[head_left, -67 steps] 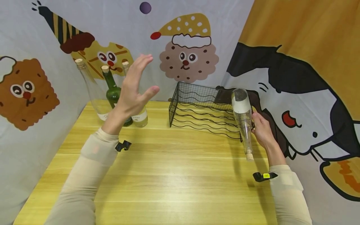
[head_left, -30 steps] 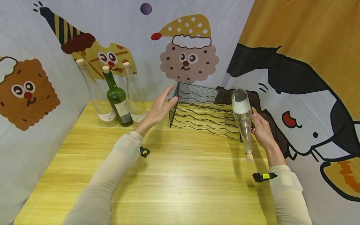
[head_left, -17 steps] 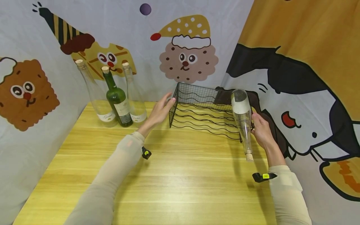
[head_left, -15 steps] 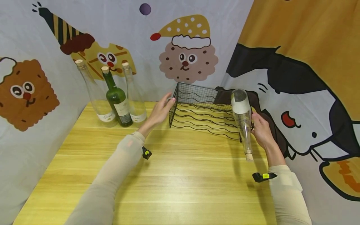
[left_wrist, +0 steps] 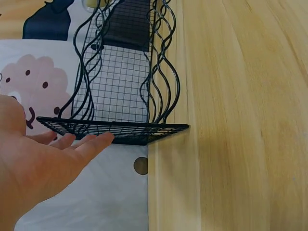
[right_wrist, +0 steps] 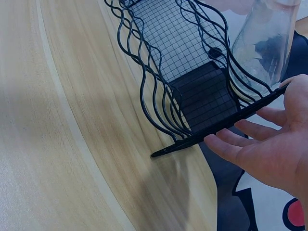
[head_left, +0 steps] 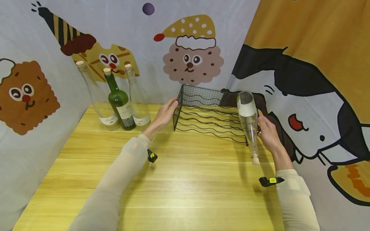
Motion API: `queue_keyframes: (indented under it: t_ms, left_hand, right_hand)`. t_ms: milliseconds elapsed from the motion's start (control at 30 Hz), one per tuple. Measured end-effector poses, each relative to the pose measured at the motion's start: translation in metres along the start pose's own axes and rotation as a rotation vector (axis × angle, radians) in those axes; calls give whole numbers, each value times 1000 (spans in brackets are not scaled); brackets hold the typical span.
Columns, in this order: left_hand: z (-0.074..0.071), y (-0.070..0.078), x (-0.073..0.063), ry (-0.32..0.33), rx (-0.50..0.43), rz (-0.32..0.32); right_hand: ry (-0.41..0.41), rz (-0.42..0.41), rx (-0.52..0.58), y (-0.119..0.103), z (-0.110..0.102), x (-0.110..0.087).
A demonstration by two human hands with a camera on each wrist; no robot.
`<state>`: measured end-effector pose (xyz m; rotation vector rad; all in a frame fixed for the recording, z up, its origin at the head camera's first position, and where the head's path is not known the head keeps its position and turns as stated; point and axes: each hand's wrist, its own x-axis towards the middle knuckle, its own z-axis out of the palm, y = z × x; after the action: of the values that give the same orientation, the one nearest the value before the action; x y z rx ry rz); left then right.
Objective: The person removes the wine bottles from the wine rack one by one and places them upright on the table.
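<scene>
A black wire wine rack (head_left: 211,120) with wavy rails stands at the back of the table. Flat against its left mesh end lie the fairly straight fingers of my left hand (head_left: 165,114), seen closely in the left wrist view beside the mesh panel (left_wrist: 110,129). My right hand (head_left: 269,133) touches the opposite end, its fingers against the outside of the panel (right_wrist: 216,126) and its thumb by the upper edge. On the rack's top right lies a clear corked glass bottle (head_left: 248,110), its cork pointing toward me. Neither hand grips the bottle.
Left of the rack stand two clear corked bottles (head_left: 108,120) (head_left: 141,120) and a green corked wine bottle (head_left: 119,99) between them. A cartoon-printed cloth (head_left: 156,86) hangs behind the wooden table (head_left: 179,183).
My left hand has come down and right from above the standing bottles to the rack's left end, closing the last small distance. My right hand, the rack and the lying bottle have stayed put.
</scene>
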<state>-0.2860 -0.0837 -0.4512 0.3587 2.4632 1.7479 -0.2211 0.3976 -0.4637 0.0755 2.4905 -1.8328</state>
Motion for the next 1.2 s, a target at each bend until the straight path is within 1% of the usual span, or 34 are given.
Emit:
queue_keyframes:
  t_ms: [167, 333, 567, 833, 1067, 1200]
  left_hand:
    - [0, -1, 1, 2, -52, -14]
    - [0, -2, 2, -7, -58, -15]
    - [0, -4, 2, -6, -84, -10]
    - [-1, -10, 2, -23, -139, -20]
    - [0, -10, 2, -12, -138, 1]
    - [1, -11, 4, -22, -141, -3]
  right_hand:
    - [0, 4, 3, 0, 0, 0]
    - [2, 10, -25, 0, 1, 0]
    - [4, 24, -22, 0, 1, 1]
    - [6, 22, -37, -2, 2, 1]
    - [44, 39, -114, -5, 0, 0]
    - [77, 47, -126, -5, -1, 1]
